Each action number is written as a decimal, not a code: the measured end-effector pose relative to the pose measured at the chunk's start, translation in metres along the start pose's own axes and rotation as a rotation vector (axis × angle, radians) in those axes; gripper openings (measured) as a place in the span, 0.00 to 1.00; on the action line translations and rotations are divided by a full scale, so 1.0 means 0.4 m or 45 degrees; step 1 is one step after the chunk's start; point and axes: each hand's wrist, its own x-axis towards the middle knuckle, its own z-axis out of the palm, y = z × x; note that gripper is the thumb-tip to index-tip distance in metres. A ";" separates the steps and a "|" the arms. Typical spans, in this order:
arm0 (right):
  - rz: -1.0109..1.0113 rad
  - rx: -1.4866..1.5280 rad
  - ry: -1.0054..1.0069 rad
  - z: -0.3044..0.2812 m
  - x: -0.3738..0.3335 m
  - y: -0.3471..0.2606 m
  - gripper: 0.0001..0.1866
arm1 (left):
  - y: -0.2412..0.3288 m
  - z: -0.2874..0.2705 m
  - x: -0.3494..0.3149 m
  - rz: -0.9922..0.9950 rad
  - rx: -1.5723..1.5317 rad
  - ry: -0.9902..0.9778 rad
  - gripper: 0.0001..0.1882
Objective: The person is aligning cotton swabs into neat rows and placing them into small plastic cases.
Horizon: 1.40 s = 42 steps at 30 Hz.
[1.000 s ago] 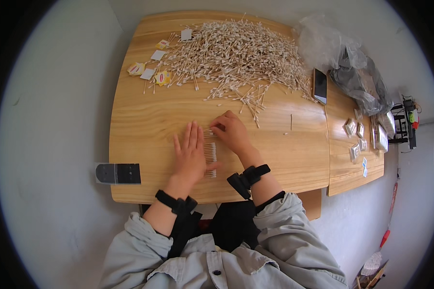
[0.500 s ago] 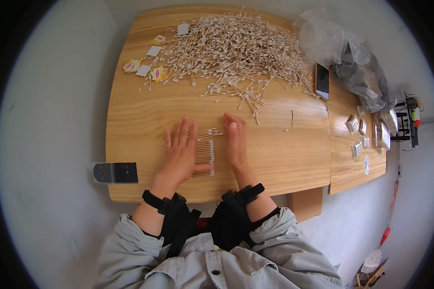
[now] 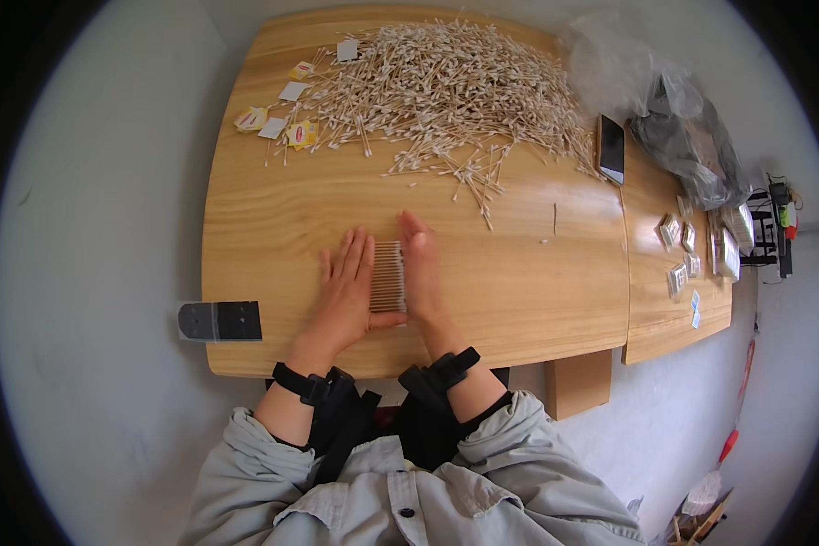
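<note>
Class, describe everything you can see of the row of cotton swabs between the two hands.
The row of cotton swabs lies on the wood-grained table: thin, pale-brown, wooden-looking sticks with whitish right tips, closely side by side. Each stick runs left to right; the row stretches away from the person. The left hand hides the left ends, its thumb across the near end. The right hand stands on edge along the right tips, apparently touching them.

Left hand [image 3: 344, 284] flat, right hand [image 3: 419, 273] edge-on
</note>
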 end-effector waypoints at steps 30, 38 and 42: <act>-0.428 -1.129 -0.002 -0.042 0.136 -0.097 0.10 | 0.028 0.018 0.026 -0.172 0.233 0.056 0.59; -0.261 -1.298 -0.177 -0.053 0.190 -0.108 0.09 | -0.128 -0.028 0.178 -0.248 0.065 0.520 0.30; -0.165 -1.328 -0.151 -0.049 0.208 -0.111 0.06 | -0.166 -0.053 0.202 -0.069 -0.010 0.422 0.20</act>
